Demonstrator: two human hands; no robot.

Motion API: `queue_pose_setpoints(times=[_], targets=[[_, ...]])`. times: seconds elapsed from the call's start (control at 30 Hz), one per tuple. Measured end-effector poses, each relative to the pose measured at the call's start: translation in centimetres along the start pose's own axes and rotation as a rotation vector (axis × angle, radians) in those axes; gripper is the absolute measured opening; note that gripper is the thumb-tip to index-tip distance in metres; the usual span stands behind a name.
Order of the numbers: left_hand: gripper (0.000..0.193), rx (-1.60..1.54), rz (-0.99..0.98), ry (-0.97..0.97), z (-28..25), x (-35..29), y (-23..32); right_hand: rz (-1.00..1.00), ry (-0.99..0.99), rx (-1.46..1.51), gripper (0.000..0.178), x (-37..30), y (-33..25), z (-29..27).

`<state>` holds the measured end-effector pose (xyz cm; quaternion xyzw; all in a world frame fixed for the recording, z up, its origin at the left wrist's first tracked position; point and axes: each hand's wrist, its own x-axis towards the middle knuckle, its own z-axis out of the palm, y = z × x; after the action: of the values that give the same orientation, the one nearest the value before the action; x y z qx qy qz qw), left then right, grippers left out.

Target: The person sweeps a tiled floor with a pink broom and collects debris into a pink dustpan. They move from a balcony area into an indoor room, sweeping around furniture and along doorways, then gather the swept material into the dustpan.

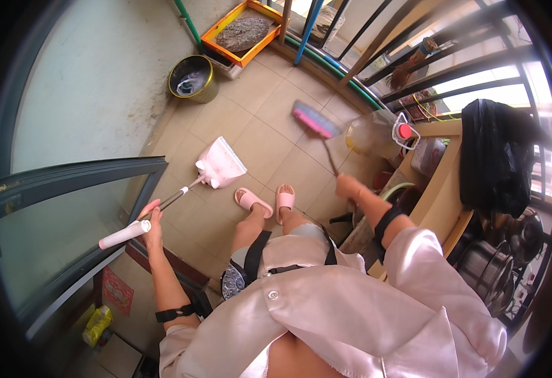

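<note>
My left hand (152, 228) is closed round the pole of a long-handled dustpan, just beyond its pink end grip. The pale pink dustpan (224, 165) rests on the tiles ahead of my feet, to the left. Over to the right, my right hand (350, 188) grips the thin handle of a broom. The broom head (315, 120), pink with grey bristles and smeared by motion, is at the floor near the railing, beside a large clear bottle (373, 134) with a red cap. A gap of floor lies between broom head and dustpan.
A dark bin (193, 79) with a bag inside stands by the left wall, near an orange tray (241, 34). At right are a wooden shelf (443, 183), a black bag (496, 157) and stacked pots (487, 268). A glass door (77, 220) stands at left.
</note>
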<state>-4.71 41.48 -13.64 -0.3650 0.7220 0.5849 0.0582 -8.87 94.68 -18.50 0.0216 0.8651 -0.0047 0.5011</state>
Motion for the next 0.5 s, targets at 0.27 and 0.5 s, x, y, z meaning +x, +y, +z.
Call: queue_pose_setpoints(times=[0.27,0.5], targets=[[0.019,0.051,0.010,-0.094,0.6,-0.2,0.3,-0.093,-0.191,0.890,0.023,-12.0,1.2,3.1],[0.019,0.060,0.018,-0.158,-2.9,-0.7,-0.1,0.106,0.199,0.242,0.029,-7.1,0.0,2.2]])
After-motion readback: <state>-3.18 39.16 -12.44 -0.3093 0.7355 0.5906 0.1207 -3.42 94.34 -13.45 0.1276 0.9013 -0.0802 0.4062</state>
